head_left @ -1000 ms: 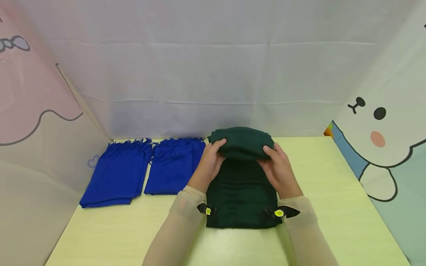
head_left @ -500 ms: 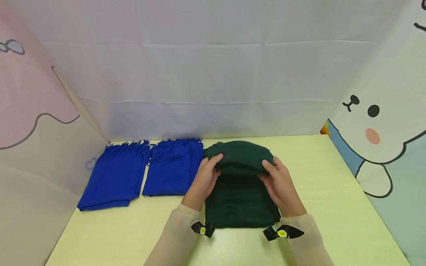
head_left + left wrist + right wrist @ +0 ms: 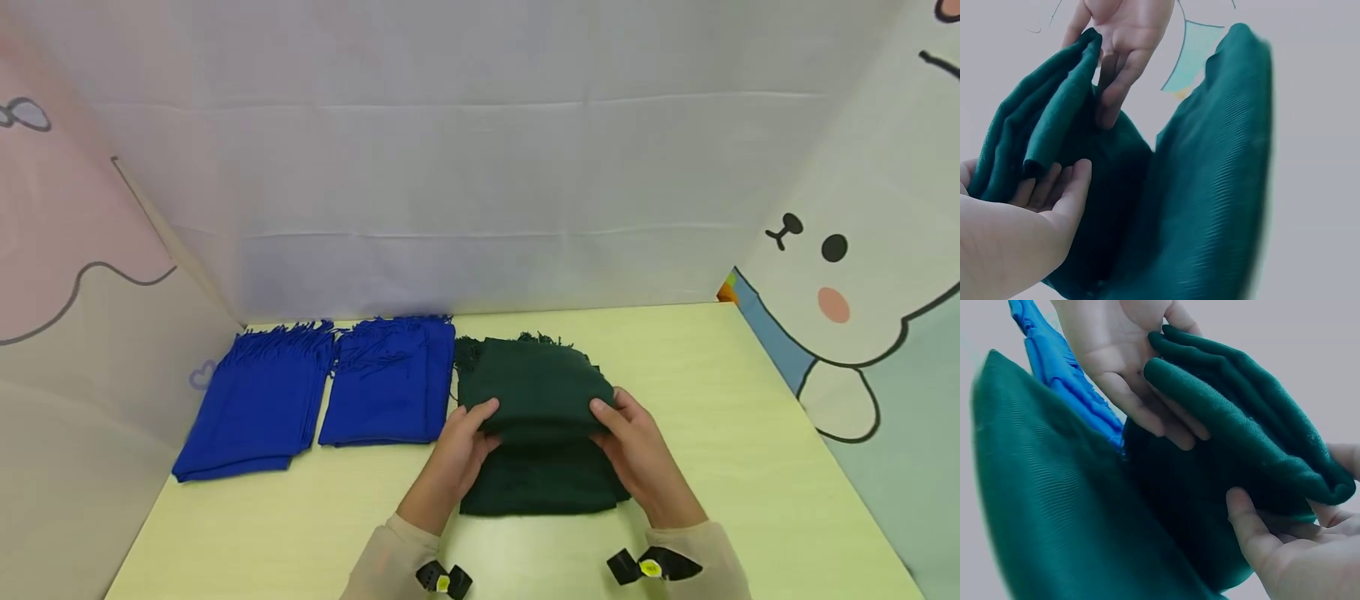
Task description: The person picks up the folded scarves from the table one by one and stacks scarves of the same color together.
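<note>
Two-handed hold on a folded dark green fringed cloth (image 3: 547,387)

The green cloth is located on the pale yellow-green tabletop (image 3: 757,483), right of the blue pair. Its fringe is at the far edge; its near section lies flat, and the layers above it are raised. The left hand (image 3: 459,450) grips the left side of the raised layers, thumb on top, fingers beneath. The right hand (image 3: 637,443) grips the right side in the same manner. Both grips are narrow, closed around fabric. At left lie two flat, folded cloths: a larger royal blue fringed cloth (image 3: 258,412) and, between it and the green cloth, a smaller royal blue fringed cloth (image 3: 382,404). A white fabric backdrop (image 3: 450,183) stands behind the tabletop
</note>
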Demonstrator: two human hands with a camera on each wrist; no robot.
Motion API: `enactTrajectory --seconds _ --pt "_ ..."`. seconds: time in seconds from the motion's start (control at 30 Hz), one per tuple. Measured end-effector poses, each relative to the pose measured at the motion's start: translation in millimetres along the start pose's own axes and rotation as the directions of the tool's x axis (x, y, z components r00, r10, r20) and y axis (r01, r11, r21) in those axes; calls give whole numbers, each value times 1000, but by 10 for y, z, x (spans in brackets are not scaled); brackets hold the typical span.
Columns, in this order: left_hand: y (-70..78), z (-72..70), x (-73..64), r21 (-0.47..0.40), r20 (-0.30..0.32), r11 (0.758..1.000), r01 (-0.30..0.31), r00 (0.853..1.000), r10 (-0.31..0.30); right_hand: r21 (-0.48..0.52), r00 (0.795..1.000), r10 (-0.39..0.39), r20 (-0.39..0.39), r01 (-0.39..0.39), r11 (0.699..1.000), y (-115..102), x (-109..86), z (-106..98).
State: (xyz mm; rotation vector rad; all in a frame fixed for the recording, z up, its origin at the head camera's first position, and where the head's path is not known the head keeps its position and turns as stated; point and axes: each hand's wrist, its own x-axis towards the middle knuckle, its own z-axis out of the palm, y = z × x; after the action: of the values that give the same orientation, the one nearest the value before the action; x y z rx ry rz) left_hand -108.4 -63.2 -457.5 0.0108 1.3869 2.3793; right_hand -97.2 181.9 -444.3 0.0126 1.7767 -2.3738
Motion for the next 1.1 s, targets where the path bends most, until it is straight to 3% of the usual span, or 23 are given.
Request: enactTrajectory --seconds 0.33,0.63,0.87,1.1 --pt "-265 -36 -208 -69 -17 992 102 994 -103 -17 992 111 -65 -112 994 237 -273 -82" --pt "-402 -12 -336 -98 -41 980 171 984 -176 -69 958 228 -174 -243 968 347 -385 -123" --pt "-466 -10 -417 -116 -32 975 187 981 -192 -169 944 284 -167 -311 935 355 -425 -162" --pt "-479 25 -478 -164 -32 965 206 976 -214 -192 942 297 -158 -324 926 351 -463 -200"
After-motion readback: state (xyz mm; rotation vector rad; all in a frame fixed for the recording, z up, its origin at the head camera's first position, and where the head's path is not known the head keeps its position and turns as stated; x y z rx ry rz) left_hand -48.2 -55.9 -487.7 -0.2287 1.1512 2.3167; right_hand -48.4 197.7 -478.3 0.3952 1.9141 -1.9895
